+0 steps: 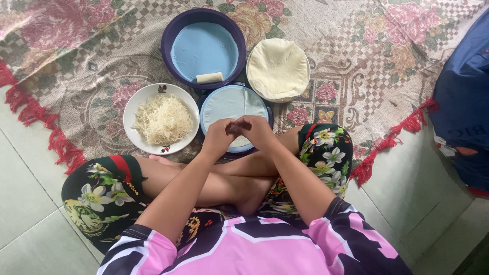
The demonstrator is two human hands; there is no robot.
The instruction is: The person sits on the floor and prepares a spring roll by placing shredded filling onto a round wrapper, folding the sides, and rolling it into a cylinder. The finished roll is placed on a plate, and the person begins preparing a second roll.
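Note:
I sit cross-legged on a patterned rug. My left hand [218, 136] and my right hand [257, 130] meet fingertip to fingertip over the near edge of a dark-rimmed round plate [202, 108] that carries a thin pale wrapper [232, 103]. A bit of pale filling or folded wrapper [239, 142] shows just under my fingers, which pinch at it. Beyond the plate stands a dark purple round tray [169, 36] with a light blue inside, and one rolled-up pale roll [209, 78] lies at its near edge.
A white bowl [131, 106] of shredded pale filling [163, 119] sits left of the plate. A stack of round wrappers [277, 69] lies at the back right. A dark blue bag [461, 97] stands on the tiled floor to the right.

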